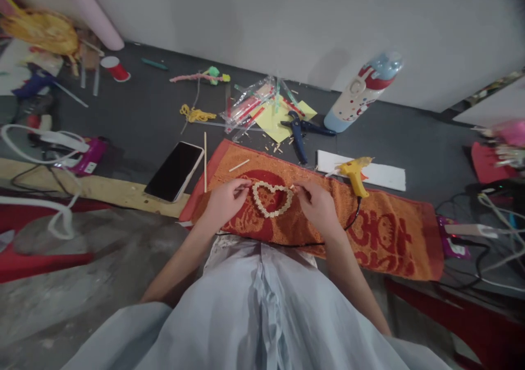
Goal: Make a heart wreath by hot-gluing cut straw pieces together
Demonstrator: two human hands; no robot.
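A heart-shaped outline [270,215] made of small pale pieces is between my two hands, over an orange and red towel [389,255]. My left hand [228,199] is closed, with thumb and fingertips pinched at the heart's upper left edge. At its upper right edge, my right hand [319,205] pinches a small pale stick piece [292,187]. Whether the heart rests on the cloth or is slightly lifted, I cannot tell. A short pale stick [239,165] lies on the towel beyond my left hand. The yellow glue gun [355,176] lies to the right, on a white strip [385,176].
Left of the towel are a phone [175,171] and a long thin stick [205,162]. Blue-handled cutters [298,135], yellow paper [279,127] and plastic-wrapped sticks lie behind. A bottle [361,94] stands back right. A black cord [287,245] crosses the towel's front.
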